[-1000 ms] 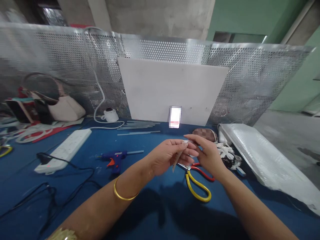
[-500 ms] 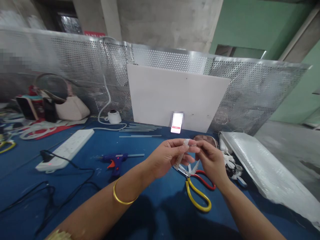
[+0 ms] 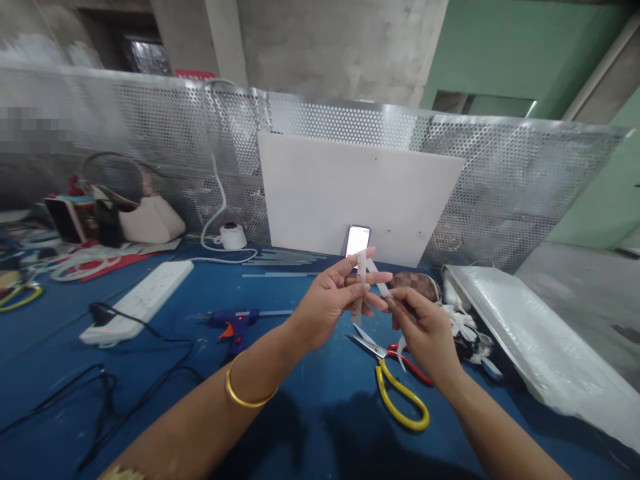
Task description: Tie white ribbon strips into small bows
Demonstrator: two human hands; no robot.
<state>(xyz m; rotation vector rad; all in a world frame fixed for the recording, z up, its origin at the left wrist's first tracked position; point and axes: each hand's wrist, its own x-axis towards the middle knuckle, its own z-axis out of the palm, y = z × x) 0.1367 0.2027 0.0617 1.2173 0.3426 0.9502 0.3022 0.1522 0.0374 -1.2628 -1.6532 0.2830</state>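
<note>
Above the blue table (image 3: 280, 413), my left hand (image 3: 333, 300) pinches a narrow white ribbon strip (image 3: 361, 280) upright between thumb and fingers. My right hand (image 3: 425, 327) grips the other end of the same ribbon, which bends down from the fold to its fingers. Directly under the hands lie scissors (image 3: 397, 387) with one yellow and one red handle, blades pointing left. A gold bangle sits on my left wrist.
A blue glue gun (image 3: 233, 321) lies left of the hands, with a white power strip (image 3: 140, 301) and black cables further left. A phone (image 3: 358, 241) leans on a white board (image 3: 360, 193). A small checked pouch (image 3: 417, 283), white scraps and a wrapped package (image 3: 540, 347) lie at the right.
Both hands rose a little. The left hand turned the ribbon upright and spread its fingers, while the right hand pulled its end down and to the right.
</note>
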